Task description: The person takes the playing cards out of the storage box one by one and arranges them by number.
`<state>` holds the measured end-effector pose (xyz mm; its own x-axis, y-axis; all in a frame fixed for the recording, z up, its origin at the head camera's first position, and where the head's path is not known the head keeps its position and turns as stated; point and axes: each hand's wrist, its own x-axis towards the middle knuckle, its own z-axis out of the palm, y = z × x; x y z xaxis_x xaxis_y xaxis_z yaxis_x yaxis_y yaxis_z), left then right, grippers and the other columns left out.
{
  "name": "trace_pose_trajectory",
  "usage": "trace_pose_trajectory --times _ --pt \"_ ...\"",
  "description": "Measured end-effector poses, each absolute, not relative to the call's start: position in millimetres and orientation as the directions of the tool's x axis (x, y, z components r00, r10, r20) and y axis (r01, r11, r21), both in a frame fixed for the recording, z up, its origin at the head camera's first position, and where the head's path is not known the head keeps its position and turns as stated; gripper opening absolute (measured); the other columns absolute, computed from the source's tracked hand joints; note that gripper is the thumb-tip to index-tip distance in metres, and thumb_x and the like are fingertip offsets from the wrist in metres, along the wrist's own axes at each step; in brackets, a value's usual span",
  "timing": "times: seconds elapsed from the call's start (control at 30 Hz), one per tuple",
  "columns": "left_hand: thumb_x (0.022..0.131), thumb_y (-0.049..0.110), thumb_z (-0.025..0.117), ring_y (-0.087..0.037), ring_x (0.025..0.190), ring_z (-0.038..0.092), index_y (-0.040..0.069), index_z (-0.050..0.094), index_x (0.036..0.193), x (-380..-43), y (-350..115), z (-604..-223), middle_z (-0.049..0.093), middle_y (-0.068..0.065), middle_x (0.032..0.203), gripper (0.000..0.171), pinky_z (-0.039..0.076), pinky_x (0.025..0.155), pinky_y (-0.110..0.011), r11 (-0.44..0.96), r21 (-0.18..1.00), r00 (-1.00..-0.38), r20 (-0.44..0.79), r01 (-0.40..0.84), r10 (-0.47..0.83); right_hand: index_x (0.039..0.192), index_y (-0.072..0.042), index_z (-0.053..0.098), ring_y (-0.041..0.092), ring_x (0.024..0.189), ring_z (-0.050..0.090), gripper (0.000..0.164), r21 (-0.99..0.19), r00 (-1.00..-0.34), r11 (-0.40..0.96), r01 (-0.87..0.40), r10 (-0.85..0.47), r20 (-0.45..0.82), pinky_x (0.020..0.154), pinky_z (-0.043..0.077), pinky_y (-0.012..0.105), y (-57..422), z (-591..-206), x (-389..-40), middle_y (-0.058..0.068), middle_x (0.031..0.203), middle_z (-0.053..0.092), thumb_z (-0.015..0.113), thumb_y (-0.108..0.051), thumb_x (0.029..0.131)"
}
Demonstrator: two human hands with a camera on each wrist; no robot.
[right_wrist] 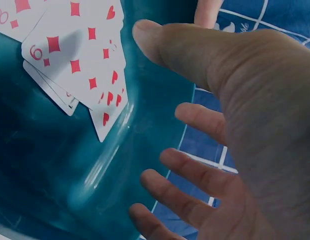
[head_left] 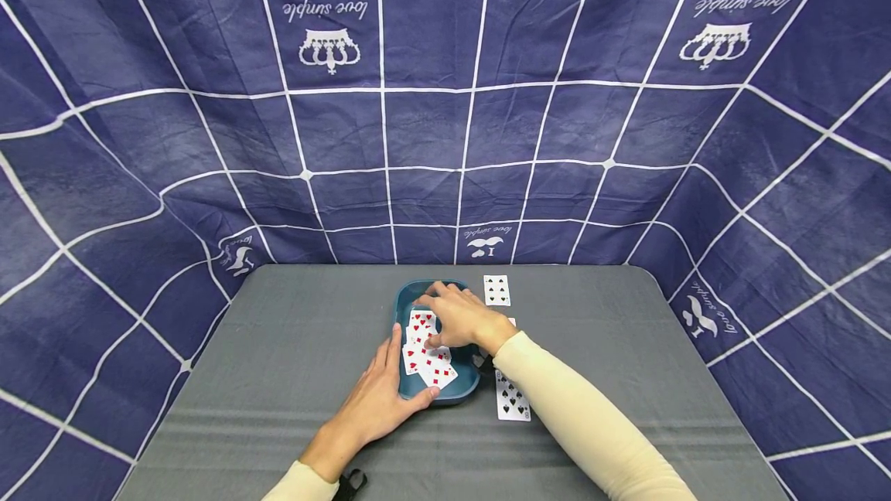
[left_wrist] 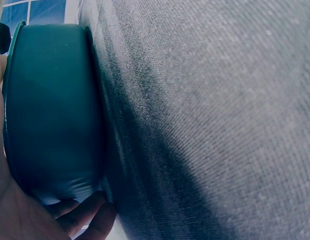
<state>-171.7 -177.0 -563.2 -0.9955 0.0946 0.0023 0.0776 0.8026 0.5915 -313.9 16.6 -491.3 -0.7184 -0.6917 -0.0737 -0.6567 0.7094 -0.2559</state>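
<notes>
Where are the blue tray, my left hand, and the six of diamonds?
Blue tray (left_wrist: 54,107): left wrist view, on its outer side wall.
Left hand (head_left: 380,394): head view, on the back of the hand.
Six of diamonds (right_wrist: 81,54): right wrist view, on the middle of its face.

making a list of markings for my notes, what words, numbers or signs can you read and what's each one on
"love simple": blue cloth, upside down, repeated, some with crown prints
"I": same cloth, upside down, by a moustache print
"6": front diamond card
"8": other diamond card
"8", probably: lower spade card
Too small: corner marks on upper spade card and heart cards
</notes>
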Motion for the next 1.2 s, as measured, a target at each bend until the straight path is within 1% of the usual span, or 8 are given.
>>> trace_pose_trajectory --times 0.1,0.33,0.47,0.6,0.7,0.93,1.2 --pt "0.096 0.076 0.082 -0.057 0.154 0.06 0.006 0.014 0.188 -171.7 -176.5 -562.7 0.043 -0.027 0.182 0.134 0.052 0.123 -0.075 0.806 0.586 -0.995 0.013 0.085 0.095 0.167 -0.028 0.065 0.035 0.153 0.062 0.083 -0.236 -0.71 0.708 -0.665 -0.698 -0.094 0.129 0.052 0.064 15.1 -494.1 -312.0 0.008 0.171 0.059 0.1 -0.044 0.094" --pt "0.097 0.075 0.082 -0.056 0.155 0.059 0.006 0.013 0.188 -171.3 -176.4 -562.1 0.042 -0.027 0.183 0.134 0.051 0.124 -0.075 0.807 0.585 -0.995 0.012 0.085 0.096 0.163 -0.028 0.069 0.03 0.144 0.066 0.082 -0.2 -0.685 0.696 -0.69 -0.716 -0.131 0.124 0.056 0.055 10.8 -501.7 -309.3 0.004 0.165 0.063 0.104 -0.042 0.09" --pt "0.097 0.075 0.082 -0.056 0.155 0.059 0.007 0.013 0.188 -171.4 -176.8 -562.6 0.041 -0.026 0.183 0.133 0.05 0.124 -0.075 0.805 0.587 -0.995 0.008 0.084 0.098 0.161 -0.028 0.071 0.029 0.143 0.067 0.082 -0.185 -0.675 0.693 -0.697 -0.721 -0.157 0.123 0.057 0.054 9.3 -503.0 -306.0 0.003 0.164 0.064 0.105 -0.042 0.088" --pt "0.097 0.076 0.082 -0.056 0.154 0.06 0.007 0.013 0.188 -171.7 -177.2 -563.4 0.042 -0.026 0.183 0.133 0.05 0.124 -0.075 0.803 0.59 -0.995 0.011 0.088 0.101 0.16 -0.029 0.072 0.029 0.145 0.066 0.081 -0.17 -0.669 0.694 -0.7 -0.72 -0.184 0.123 0.057 0.054 8.2 -504.7 -303.8 0.002 0.164 0.064 0.106 -0.041 0.087" --pt "0.096 0.076 0.082 -0.055 0.154 0.06 0.006 0.014 0.188 -171.9 -177.3 -563.7 0.042 -0.026 0.183 0.134 0.051 0.123 -0.074 0.803 0.589 -0.994 0.018 0.094 0.104 0.158 -0.03 0.073 0.028 0.146 0.067 0.081 -0.159 -0.667 0.693 -0.703 -0.72 -0.191 0.124 0.057 0.054 7.1 -506.5 -303.0 0.002 0.161 0.066 0.107 -0.041 0.085" --pt "0.095 0.078 0.083 -0.055 0.149 0.064 0.005 0.015 0.187 -171.8 -177.5 -563.1 0.044 -0.025 0.181 0.136 0.055 0.121 -0.071 0.808 0.58 -0.994 0.035 0.103 0.102 0.156 -0.031 0.074 0.027 0.139 0.069 0.084 -0.138 -0.654 0.68 -0.72 -0.731 -0.192 0.122 0.057 0.052 4.7 -513.1 -303.2 0.001 0.153 0.069 0.11 -0.039 0.081" --pt "0.095 0.078 0.082 -0.055 0.15 0.063 0.004 0.015 0.187 -172.2 -177.9 -563.1 0.044 -0.026 0.181 0.136 0.054 0.122 -0.071 0.806 0.582 -0.994 0.038 0.109 0.106 0.158 -0.033 0.074 0.024 0.133 0.069 0.084 -0.128 -0.655 0.687 -0.716 -0.723 -0.22 0.115 0.061 0.048 4.5 -513.2 -301.9 0.001 0.153 0.067 0.11 -0.037 0.082"
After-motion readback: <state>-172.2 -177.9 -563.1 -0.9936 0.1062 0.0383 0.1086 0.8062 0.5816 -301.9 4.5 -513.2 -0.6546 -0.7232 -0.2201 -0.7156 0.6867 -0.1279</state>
